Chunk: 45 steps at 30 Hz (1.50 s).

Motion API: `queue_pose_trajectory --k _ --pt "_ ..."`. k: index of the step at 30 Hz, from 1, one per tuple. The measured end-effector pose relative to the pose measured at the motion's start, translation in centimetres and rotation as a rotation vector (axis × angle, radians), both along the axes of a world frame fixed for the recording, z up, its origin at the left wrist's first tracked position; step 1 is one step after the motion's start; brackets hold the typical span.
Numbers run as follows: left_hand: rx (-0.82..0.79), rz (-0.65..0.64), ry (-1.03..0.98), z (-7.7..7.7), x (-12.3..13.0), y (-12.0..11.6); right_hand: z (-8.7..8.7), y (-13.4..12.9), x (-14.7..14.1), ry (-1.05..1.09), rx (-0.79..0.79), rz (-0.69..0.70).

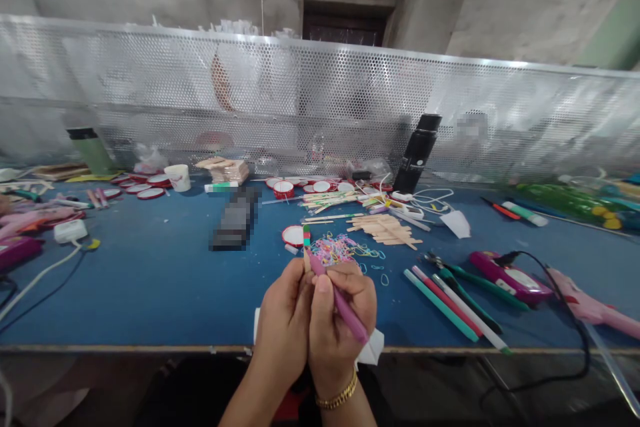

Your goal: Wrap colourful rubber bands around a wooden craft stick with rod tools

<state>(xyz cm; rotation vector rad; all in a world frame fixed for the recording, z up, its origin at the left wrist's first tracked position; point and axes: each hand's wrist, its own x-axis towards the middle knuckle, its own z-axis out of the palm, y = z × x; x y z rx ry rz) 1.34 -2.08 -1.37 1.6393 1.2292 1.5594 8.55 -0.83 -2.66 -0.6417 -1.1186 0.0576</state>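
Observation:
My left hand (287, 313) is closed on a flat wooden stick (307, 240), held upright, with green and red bands near its top. My right hand (343, 317) grips a purple marker (345, 310), its tip against the stick just below the coloured bands. The two hands touch each other above the table's front edge. Just beyond them lies a heap of small coloured rubber bands (337, 248), with a small red-rimmed white drum (293, 235) at its left. Whitish paper (371, 348) shows partly beneath my hands.
On the blue table (165, 287), plain sticks (385, 230) lie behind the bands. Several markers (443, 303), pliers (475, 287) and a pink glue gun (590, 300) lie at right. A dark phone-like object (236, 220) lies left; a black bottle (417, 153) stands behind.

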Motion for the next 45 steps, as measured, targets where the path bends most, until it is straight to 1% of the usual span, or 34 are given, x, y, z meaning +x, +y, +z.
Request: queue_pose_trajectory --k 2,4,10,12,17,24,31,40,45 --pt "-0.002 0.010 0.007 0.07 0.10 -0.01 -0.04 -0.03 0.00 0.024 -0.001 -0.028" --pt "-0.002 0.012 0.011 0.10 0.15 -0.03 -0.10 -0.03 -0.01 0.043 0.009 -0.026" --pt "0.016 -0.004 0.005 -0.12 0.01 0.00 -0.10 0.06 -0.02 0.020 0.040 0.074" --pt "0.012 -0.014 0.005 -0.18 -0.01 0.04 -0.03 0.02 0.00 0.010 0.028 0.067" --pt "-0.011 0.001 0.002 -0.11 0.07 -0.01 0.12 -0.10 0.10 0.013 0.009 -0.026" --pt "0.024 -0.015 -0.009 0.00 0.05 -0.07 0.40 -0.17 0.16 -0.006 0.021 0.046" --pt "0.006 -0.024 -0.020 -0.27 0.02 -0.03 0.17 -0.05 0.10 0.003 0.026 0.068" --pt "0.008 -0.031 -0.023 -0.23 -0.12 -0.01 0.16 -0.22 0.24 -0.022 0.002 0.027" --pt "0.021 0.005 -0.017 -0.10 0.04 -0.02 0.06 -0.12 0.15 -0.011 -0.006 0.005"
